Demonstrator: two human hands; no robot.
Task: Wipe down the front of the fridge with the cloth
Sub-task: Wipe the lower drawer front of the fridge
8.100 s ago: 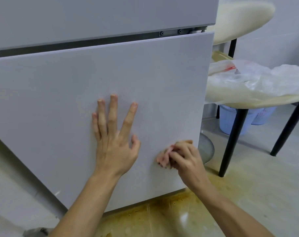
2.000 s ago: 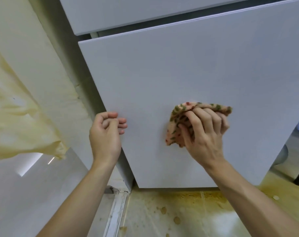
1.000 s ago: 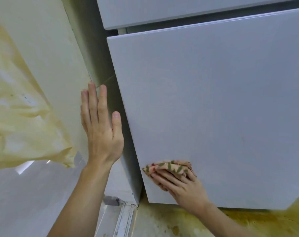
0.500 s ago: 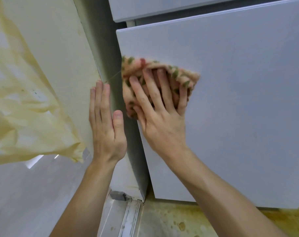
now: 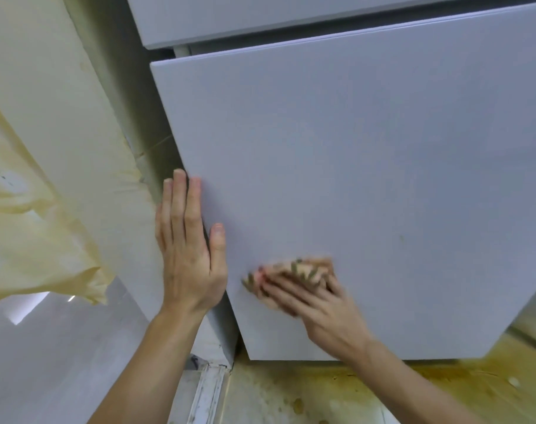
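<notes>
On the left hangs a yellow plastic sheet (image 5: 31, 228). Your left hand (image 5: 190, 255) is open and flat on the left edge of the fridge door (image 5: 367, 148), holding nothing. Your right hand (image 5: 315, 304) presses the cloth (image 5: 294, 270) low on the door, fingers spread, blurry

Below us we see the floor (image 5: 306, 396), pale and heavily stained with yellow-brown patches that grow darkest at the right beneath the fridge door (image 5: 367, 179), whose lower edge sits just above it. A few round brownish spots (image 5: 297, 403) lie on it near the middle. At the left a grimy white threshold strip (image 5: 205, 393) runs along it, and past that the surface turns smooth grey.
</notes>
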